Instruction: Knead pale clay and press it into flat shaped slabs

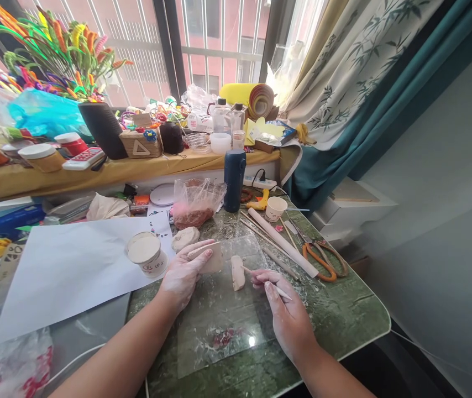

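Pale oblong lump of clay (237, 272) on clear glass sheet (223, 320) — right hand (282, 309) pinching thin white modelling stick (261, 279) against it, left hand (184, 271) gripping flat beige scraper card (211, 257) (floury fingers) — risk: hard prod likely gouges soft clay.

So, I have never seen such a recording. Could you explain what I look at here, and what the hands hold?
The single picture comes from a camera worn on a person's head, looking down at their own bare hands; no machine is involved. The left hand rests on a clear sheet on the green table and pinches a thin flat piece. The right hand holds a thin stick tool beside a small pale clay piece. Nearby lie a paper cup, a rolling pin and orange-handled scissors.
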A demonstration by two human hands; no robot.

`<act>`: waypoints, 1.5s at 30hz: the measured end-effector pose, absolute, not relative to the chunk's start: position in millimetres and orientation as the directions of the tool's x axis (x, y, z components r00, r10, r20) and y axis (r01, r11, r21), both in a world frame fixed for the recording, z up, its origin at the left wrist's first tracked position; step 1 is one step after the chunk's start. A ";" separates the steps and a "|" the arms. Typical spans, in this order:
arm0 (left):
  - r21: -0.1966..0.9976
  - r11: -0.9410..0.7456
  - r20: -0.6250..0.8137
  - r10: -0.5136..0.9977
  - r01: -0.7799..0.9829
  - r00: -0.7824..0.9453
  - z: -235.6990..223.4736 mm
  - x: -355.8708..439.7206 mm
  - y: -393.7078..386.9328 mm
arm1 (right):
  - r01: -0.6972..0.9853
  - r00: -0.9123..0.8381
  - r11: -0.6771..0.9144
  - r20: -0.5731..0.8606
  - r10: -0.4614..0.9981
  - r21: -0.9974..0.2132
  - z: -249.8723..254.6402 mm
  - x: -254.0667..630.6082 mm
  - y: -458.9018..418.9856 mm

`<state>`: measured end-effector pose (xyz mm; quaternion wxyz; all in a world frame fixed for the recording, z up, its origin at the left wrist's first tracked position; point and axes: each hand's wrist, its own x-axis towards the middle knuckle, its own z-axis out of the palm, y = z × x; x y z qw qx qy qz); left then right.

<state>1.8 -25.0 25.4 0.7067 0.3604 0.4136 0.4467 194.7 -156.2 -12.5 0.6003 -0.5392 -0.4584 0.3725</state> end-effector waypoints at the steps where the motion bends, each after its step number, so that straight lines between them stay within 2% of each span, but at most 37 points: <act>1: 0.838 0.350 -0.257 0.930 -0.418 0.262 28.8 2.2 -27.7 | 0.023 0.315 0.135 0.135 0.939 -0.991 -12.8 194.7 -156.0; 3: 0.719 0.350 -0.209 0.933 -0.600 0.293 37.2 3.0 -35.1 | -0.012 0.340 0.127 0.115 0.933 -0.992 -13.2 194.6 -155.4; 5: 0.593 0.402 -0.159 0.908 -0.698 0.387 45.2 3.7 -43.3 | -0.034 0.358 0.122 0.102 0.928 -0.992 -13.2 194.8 -154.9; 9: 0.504 0.576 -0.217 0.805 -0.643 0.552 49.8 5.2 -52.1 | -0.031 0.377 0.123 0.102 0.920 -0.992 -12.1 196.9 -154.4; 13: 0.504 0.564 -0.287 0.824 -0.655 0.489 41.6 7.8 -48.0 | 0.090 0.391 0.127 0.152 0.908 -0.988 -11.0 199.3 -153.1; 20: 0.484 0.567 -0.402 0.821 -0.667 0.406 34.2 13.3 -40.6 | 0.221 0.281 0.078 0.140 0.949 -0.972 -10.2 196.4 -151.0; 26: 0.487 0.582 -0.405 0.811 -0.651 0.423 33.7 13.6 -40.3 | 0.174 0.261 0.090 0.134 0.956 -0.981 -9.2 196.3 -155.2; 31: 0.509 0.560 -0.394 0.827 -0.654 0.402 31.8 12.3 -40.0 | 0.343 0.107 0.238 0.290 0.951 -0.909 -8.7 192.7 -163.1; 35: 0.504 0.571 -0.388 0.820 -0.648 0.421 29.7 12.1 -39.6 | 0.375 0.167 0.328 0.411 0.896 -0.867 -10.0 192.5 -165.4; 38: 0.500 0.568 -0.386 0.822 -0.654 0.420 29.5 12.4 -39.4 | 0.421 0.200 0.254 0.362 0.910 -0.871 -11.5 192.9 -161.5; 40: 0.497 0.570 -0.389 0.820 -0.655 0.419 30.1 12.5 -39.5 | 0.452 0.162 0.225 0.327 0.931 -0.863 -11.9 192.4 -158.9; 45: 0.498 0.573 -0.391 0.818 -0.651 0.421 31.8 12.4 -40.0 | 0.523 0.051 0.275 0.352 0.935 -0.807 -11.9 191.2 -159.6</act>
